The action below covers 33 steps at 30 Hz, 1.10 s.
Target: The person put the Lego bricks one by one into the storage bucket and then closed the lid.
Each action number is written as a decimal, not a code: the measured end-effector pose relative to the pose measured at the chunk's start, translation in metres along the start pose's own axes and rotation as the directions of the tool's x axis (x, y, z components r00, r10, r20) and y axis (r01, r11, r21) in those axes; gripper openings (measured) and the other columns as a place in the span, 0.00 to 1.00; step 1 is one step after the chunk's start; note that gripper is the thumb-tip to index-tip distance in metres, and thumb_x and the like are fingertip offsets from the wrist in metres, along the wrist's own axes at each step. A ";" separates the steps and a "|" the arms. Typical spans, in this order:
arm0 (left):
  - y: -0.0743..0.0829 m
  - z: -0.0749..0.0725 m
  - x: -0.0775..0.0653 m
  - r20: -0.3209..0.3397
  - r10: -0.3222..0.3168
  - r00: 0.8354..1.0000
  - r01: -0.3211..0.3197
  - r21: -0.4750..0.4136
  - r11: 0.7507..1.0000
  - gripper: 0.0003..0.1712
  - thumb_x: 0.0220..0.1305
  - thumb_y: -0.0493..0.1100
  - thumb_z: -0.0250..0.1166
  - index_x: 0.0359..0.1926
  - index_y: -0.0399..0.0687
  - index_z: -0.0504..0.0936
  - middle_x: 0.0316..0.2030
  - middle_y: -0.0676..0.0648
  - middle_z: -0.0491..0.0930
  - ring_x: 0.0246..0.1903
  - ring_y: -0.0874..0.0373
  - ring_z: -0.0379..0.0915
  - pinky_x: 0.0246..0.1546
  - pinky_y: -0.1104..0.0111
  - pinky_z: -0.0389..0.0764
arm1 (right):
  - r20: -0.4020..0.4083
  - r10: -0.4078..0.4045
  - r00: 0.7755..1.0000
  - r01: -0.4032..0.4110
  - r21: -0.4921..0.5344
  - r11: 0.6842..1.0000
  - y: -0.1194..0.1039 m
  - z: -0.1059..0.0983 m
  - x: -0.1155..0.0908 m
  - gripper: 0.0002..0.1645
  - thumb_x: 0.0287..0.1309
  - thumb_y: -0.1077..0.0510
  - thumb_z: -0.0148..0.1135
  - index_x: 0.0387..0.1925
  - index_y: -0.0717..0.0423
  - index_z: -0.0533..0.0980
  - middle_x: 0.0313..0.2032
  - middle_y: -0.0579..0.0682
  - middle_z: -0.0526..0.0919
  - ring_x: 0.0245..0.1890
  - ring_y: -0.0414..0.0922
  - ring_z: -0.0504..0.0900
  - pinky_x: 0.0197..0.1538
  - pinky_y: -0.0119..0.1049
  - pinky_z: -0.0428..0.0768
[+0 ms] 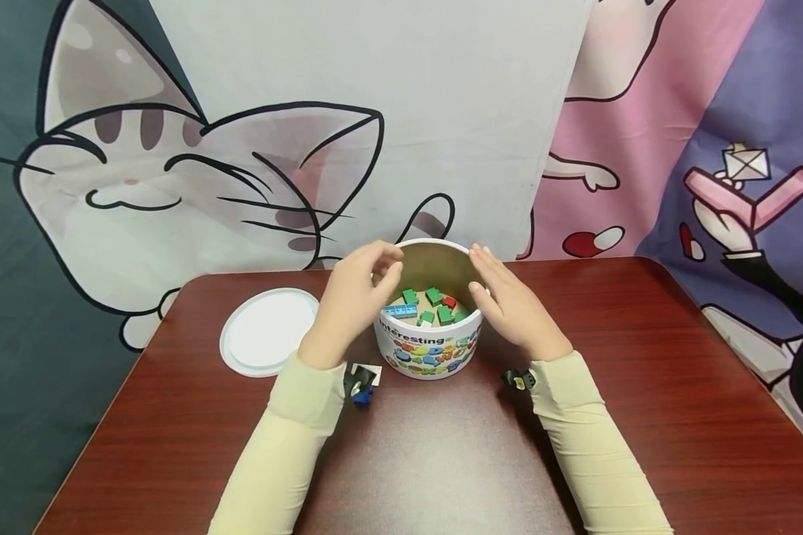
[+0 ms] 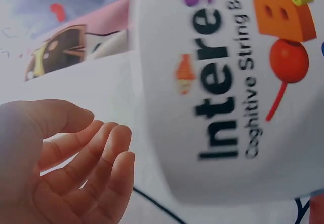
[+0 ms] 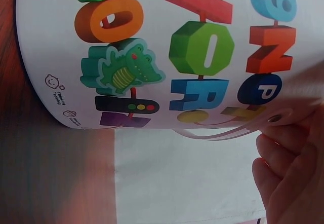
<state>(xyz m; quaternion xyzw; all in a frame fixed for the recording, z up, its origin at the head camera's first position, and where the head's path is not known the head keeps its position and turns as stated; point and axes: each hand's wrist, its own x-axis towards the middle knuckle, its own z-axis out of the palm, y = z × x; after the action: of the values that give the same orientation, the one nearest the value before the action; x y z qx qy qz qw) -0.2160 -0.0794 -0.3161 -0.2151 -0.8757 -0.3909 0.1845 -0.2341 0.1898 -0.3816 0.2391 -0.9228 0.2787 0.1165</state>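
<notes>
A white round bucket (image 1: 428,364) printed with colourful letters and toys stands on the table without its lid. Inside lie several green bricks (image 1: 444,316), a long light blue brick (image 1: 401,311) and a red brick (image 1: 448,302). My left hand (image 1: 355,297) hovers at the bucket's left rim; its loosely curled fingers hold nothing in the left wrist view. On the other side, my right hand (image 1: 515,305) has its fingers extended along the right rim, with the thumb over the edge. In the right wrist view its fingertips are close to the clear handle (image 3: 223,134).
The round white lid (image 1: 268,334) lies on the table (image 1: 642,401), left of the bucket. Partly hidden by the left wrist camera are a small dark blue piece (image 1: 362,398) and a white piece (image 1: 376,373). A cat-printed cloth (image 1: 455,111) hangs behind the table.
</notes>
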 end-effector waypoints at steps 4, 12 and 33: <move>-0.005 -0.012 -0.015 -0.031 -0.028 0.999 0.028 0.007 1.000 0.07 0.69 0.40 0.63 0.44 0.44 0.84 0.35 0.47 0.83 0.35 0.54 0.78 0.39 0.62 0.81 | -0.005 -0.009 1.000 0.009 0.003 1.000 0.001 0.001 0.000 0.37 0.76 0.47 0.47 0.78 0.58 0.56 0.78 0.54 0.55 0.79 0.53 0.51 0.78 0.53 0.54; -0.023 -0.025 -0.039 0.166 -0.157 0.974 0.146 0.075 0.986 0.08 0.71 0.45 0.61 0.42 0.47 0.84 0.35 0.50 0.84 0.36 0.55 0.77 0.42 0.59 0.79 | -0.006 -0.003 1.000 0.003 0.005 1.000 0.001 0.001 0.001 0.37 0.76 0.47 0.48 0.78 0.57 0.56 0.78 0.52 0.56 0.79 0.51 0.50 0.78 0.49 0.53; -0.087 0.009 -0.058 0.606 -0.223 0.764 0.133 0.189 0.973 0.09 0.56 0.28 0.71 0.38 0.41 0.85 0.35 0.47 0.84 0.37 0.53 0.79 0.44 0.59 0.82 | -0.011 0.007 1.000 -0.007 0.009 1.000 0.000 -0.001 -0.001 0.37 0.76 0.46 0.48 0.78 0.56 0.57 0.78 0.51 0.56 0.79 0.50 0.51 0.78 0.49 0.53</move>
<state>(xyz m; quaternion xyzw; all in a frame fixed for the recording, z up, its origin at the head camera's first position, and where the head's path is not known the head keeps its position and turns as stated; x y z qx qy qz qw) -0.2142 -0.1385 -0.4031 -0.2349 -0.9281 -0.2535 -0.1388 -0.2332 0.1902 -0.3810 0.2349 -0.9217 0.2845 0.1196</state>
